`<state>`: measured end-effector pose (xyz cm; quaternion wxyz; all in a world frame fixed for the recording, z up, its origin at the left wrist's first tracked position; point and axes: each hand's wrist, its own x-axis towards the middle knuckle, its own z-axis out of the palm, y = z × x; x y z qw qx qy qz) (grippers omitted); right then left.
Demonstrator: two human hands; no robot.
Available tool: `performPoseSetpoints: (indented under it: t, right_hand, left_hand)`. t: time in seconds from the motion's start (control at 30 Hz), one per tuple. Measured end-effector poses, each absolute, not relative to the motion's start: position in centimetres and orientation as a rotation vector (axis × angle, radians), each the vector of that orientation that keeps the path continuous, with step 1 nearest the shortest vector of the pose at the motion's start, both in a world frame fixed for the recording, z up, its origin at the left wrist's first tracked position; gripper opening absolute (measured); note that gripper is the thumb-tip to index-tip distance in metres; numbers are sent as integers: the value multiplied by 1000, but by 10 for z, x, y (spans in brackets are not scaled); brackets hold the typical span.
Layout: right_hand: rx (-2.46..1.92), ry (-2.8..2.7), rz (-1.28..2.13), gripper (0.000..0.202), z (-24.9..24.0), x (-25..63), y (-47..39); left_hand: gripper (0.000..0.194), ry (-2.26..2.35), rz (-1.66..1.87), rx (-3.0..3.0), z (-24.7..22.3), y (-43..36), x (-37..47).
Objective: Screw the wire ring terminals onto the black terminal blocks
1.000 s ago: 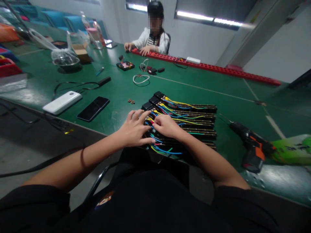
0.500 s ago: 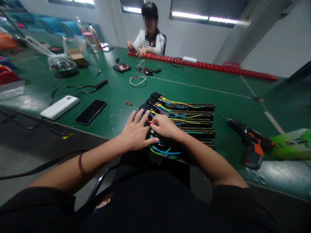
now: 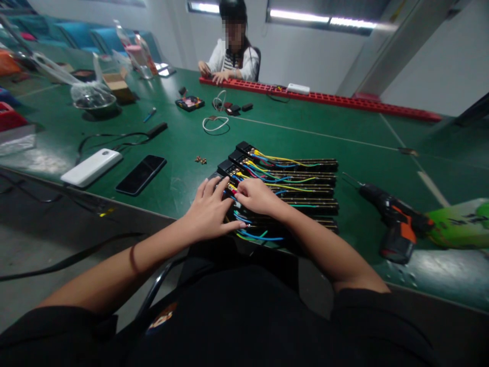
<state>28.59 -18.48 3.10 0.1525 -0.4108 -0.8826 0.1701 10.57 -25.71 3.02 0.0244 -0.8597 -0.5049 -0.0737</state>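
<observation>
Several long black strips with sockets (image 3: 324, 178) lie side by side at the table's front edge. Each ends at the left in a black block (image 3: 244, 148) with small metal terminals. Yellow wires (image 3: 275, 156), blue wires (image 3: 267, 237), green and red ones run loosely along them. My left hand (image 3: 208, 211) rests with fingers spread across the nearer blocks, hiding part of them. Close beside it, my right hand (image 3: 255, 196) is closed in a pinch at a terminal, with a bit of red wire (image 3: 234, 191) at its fingertips.
A cordless screwdriver (image 3: 393, 219) lies to the right, near a green bag (image 3: 462, 224). At left are a phone (image 3: 141, 175), a white power bank (image 3: 91, 167) and small brass pieces (image 3: 200, 160). Across the table, a person (image 3: 233, 56) works at a long red strip (image 3: 328, 97).
The view has shifted slightly. My left hand has edged a little left and stays spread on the blocks. My right hand keeps its pinch at nearly the same spot.
</observation>
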Motion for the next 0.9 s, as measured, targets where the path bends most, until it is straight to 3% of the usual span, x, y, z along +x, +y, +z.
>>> performPoseSetpoints:
  t: [0.9]
  right_hand:
    - [-1166, -2538, 492, 19, 31, 287, -184]
  left_hand:
    - [66, -1587, -279, -2633, 23, -257, 115]
